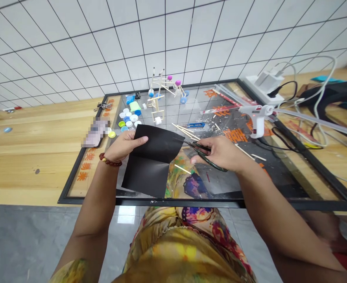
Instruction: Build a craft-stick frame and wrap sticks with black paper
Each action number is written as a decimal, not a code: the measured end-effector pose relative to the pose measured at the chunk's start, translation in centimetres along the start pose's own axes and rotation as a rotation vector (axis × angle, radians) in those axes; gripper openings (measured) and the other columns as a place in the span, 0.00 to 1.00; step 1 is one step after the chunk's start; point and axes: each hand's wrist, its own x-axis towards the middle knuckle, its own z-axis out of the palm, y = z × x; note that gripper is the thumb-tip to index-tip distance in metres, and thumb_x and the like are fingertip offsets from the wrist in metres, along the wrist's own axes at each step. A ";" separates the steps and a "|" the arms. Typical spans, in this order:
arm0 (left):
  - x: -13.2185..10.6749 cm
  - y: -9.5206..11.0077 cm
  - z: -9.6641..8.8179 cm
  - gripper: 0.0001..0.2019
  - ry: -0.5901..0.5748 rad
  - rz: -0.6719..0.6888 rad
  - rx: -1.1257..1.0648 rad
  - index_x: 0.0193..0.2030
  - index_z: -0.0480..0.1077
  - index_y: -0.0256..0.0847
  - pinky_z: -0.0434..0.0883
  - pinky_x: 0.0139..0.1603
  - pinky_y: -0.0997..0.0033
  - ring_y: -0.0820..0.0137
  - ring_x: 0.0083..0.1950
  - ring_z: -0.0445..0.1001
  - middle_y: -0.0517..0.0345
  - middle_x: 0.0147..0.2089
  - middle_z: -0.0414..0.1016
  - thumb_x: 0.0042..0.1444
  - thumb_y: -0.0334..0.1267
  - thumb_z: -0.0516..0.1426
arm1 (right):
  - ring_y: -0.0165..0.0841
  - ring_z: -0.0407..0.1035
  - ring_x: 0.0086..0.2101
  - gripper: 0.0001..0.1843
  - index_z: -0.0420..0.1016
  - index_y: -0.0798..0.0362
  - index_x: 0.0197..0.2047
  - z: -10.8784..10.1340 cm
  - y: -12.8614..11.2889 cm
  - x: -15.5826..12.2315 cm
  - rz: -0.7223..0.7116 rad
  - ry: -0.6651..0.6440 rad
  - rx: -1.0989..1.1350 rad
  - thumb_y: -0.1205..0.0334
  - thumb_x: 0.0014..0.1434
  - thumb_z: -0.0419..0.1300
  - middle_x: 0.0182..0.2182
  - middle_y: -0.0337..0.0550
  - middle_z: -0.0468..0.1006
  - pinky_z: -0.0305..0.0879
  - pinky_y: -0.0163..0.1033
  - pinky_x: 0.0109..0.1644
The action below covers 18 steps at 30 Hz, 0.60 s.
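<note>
My left hand (126, 144) grips a creased sheet of black paper (146, 173) near its upper left, thumb on top and the other fingers hidden behind. In my right hand (220, 152) is a pair of dark-handled scissors (204, 153), with fingers in the handle loops. The scissor blades point left and meet the paper's right edge close to its upper corner. Whether the blades are apart is hard to make out. Thin wooden sticks (184, 131) lie just beyond the blades, and one short stick (182, 169) rests below them.
A white glue gun (257, 120) and a power strip (262, 90) with cables stand at the right. Bottle caps (129, 118) and a stick model (158, 94) sit farther back. A blue cutter (196, 125) lies mid-table. The phone (96, 133) is left, on the black-framed glass (191, 202).
</note>
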 end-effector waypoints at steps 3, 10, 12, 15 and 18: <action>0.0 0.1 0.1 0.14 -0.002 -0.002 0.005 0.34 0.81 0.39 0.73 0.47 0.67 0.67 0.40 0.78 0.55 0.39 0.84 0.48 0.48 0.70 | 0.29 0.57 0.25 0.32 0.68 0.52 0.23 0.0 0.0 0.0 0.018 0.000 -0.008 0.27 0.44 0.62 0.19 0.35 0.64 0.47 0.37 0.29; -0.1 0.2 0.1 0.15 0.014 -0.005 -0.003 0.34 0.81 0.39 0.74 0.47 0.66 0.64 0.41 0.79 0.54 0.38 0.84 0.47 0.48 0.70 | 0.30 0.58 0.25 0.31 0.72 0.51 0.27 -0.1 0.2 0.0 -0.037 0.011 -0.003 0.28 0.45 0.63 0.20 0.36 0.66 0.47 0.37 0.30; -0.1 0.2 0.1 0.15 0.019 -0.001 -0.015 0.34 0.81 0.38 0.74 0.48 0.65 0.63 0.42 0.80 0.54 0.38 0.84 0.47 0.48 0.70 | 0.31 0.59 0.25 0.32 0.74 0.51 0.29 -0.2 0.1 0.0 -0.050 0.015 0.001 0.27 0.45 0.62 0.21 0.37 0.68 0.48 0.37 0.30; -0.1 0.1 0.0 0.15 0.020 0.002 -0.015 0.35 0.81 0.38 0.74 0.49 0.65 0.63 0.43 0.80 0.53 0.39 0.84 0.47 0.48 0.70 | 0.31 0.59 0.25 0.32 0.74 0.52 0.29 -0.2 0.0 0.0 -0.045 0.017 0.000 0.27 0.45 0.62 0.21 0.37 0.68 0.48 0.37 0.30; 0.0 0.0 -0.1 0.14 0.029 0.008 0.004 0.34 0.82 0.38 0.74 0.49 0.65 0.64 0.43 0.80 0.54 0.39 0.84 0.47 0.48 0.70 | 0.31 0.58 0.25 0.32 0.72 0.51 0.26 -0.1 0.1 0.0 -0.021 0.007 -0.006 0.28 0.45 0.62 0.20 0.37 0.66 0.48 0.37 0.30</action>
